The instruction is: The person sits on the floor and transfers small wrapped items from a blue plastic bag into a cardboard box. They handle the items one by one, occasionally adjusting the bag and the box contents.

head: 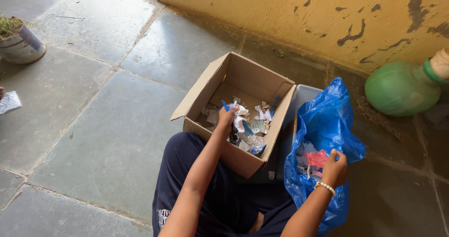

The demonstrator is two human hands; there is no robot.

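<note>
A floor of large grey stone slabs (93, 124) fills most of the head view, meeting a yellow plastered wall with peeling dark patches (299, 17) at the top right. The person sits on the floor in dark blue trousers (220, 204), legs folded. Just in front of the knees stands an open brown cardboard box (243, 160), its flaps raised, holding a loose heap of crumpled paper and plastic scraps (250, 124) in white, blue and pale green. Touching the box's right side is a crinkled blue plastic bag (327, 115), its mouth open and showing white and red wrappers (315, 158) inside. Behind the bag sits a pale grey plastic tub (301, 96). By the wall at far right lies a round green plastic jug with a cream neck (402, 87). At far left stands a small grey pot with grass (21, 43).

The left hand (227, 117) reaches into the box, fingers curled among the scraps; whether it grips any cannot be told. The right hand (334, 169), with a white bead bracelet (325, 186) at the wrist, is closed on the bag's rim.
</note>
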